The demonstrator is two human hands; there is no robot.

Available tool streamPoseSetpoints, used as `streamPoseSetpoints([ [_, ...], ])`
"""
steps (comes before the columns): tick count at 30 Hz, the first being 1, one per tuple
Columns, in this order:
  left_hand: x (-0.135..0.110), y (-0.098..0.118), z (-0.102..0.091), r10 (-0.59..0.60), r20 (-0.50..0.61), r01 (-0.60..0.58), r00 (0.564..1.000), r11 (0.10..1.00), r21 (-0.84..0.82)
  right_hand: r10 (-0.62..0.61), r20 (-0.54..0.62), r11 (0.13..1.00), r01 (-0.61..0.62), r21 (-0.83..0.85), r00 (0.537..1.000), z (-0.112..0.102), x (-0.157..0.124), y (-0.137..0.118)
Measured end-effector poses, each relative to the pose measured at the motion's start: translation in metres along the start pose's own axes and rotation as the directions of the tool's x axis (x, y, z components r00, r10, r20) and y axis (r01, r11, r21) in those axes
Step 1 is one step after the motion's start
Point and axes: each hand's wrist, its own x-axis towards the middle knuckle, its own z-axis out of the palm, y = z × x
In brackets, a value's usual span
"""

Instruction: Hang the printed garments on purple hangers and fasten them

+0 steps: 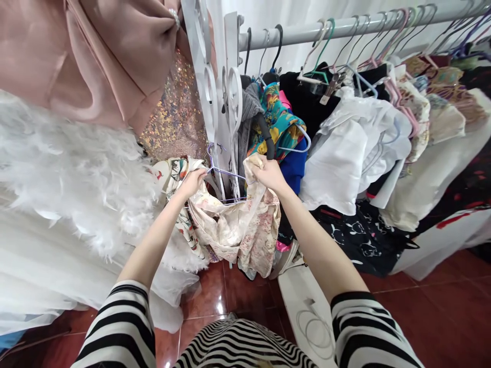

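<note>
Both hands on the cream floral top [257, 245], which hangs below and between the fingers. Left hand [195, 183]: fingers pinched narrow on one shoulder of the top. Right hand [268, 175]: fingers closed on the other shoulder strap, bunched at the tips. The purple hanger [212, 167] sits between the two hands, hook up, just beside the left fingertips, one arm sloping toward the right hand (can't tell whether the left fingers pinch the hanger too).

Step in hand looks like seating the shoulders on the hanger. The next move seems to call for a firm left pinch while the right fingers work their strap over the hanger's end; thin cloth could slip off.

Past the right fingers: flowered teal shirt [278, 115], then a packed rail [291, 36]. Left of the left fingers: white feathery garment [76, 153].
</note>
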Motion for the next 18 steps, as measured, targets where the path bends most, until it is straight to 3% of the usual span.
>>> streamPoseSetpoints([
  [4, -0.003, -0.001, 0.006, -0.022, -0.039, 0.024, 0.999, 0.998, 0.064, -0.052, 0.201, 0.978, 0.090, -0.188, 0.978, -0.001, -0.007, -0.003],
  [7, -0.009, -0.001, 0.012, -0.033, -0.098, 0.047, 0.995, 0.989, 0.141, -0.092, 0.261, 0.973, 0.142, -0.182, 0.961, 0.000, -0.007, 0.004],
  [12, -0.030, 0.004, 0.022, -0.089, -0.152, 0.132, 0.984, 0.945, 0.299, -0.037, 0.271, 0.995, 0.012, 0.095, 0.962, 0.001, -0.006, 0.026],
  [15, -0.039, 0.010, 0.029, -0.153, -0.149, 0.200, 0.977, 0.899, 0.389, -0.014, 0.304, 0.950, -0.082, 0.300, 0.952, 0.001, -0.007, 0.035],
  [18, -0.040, 0.020, 0.035, -0.137, -0.147, 0.186, 0.980, 0.894, 0.407, 0.005, 0.317, 0.910, -0.136, 0.391, 0.948, 0.001, -0.008, 0.040],
])
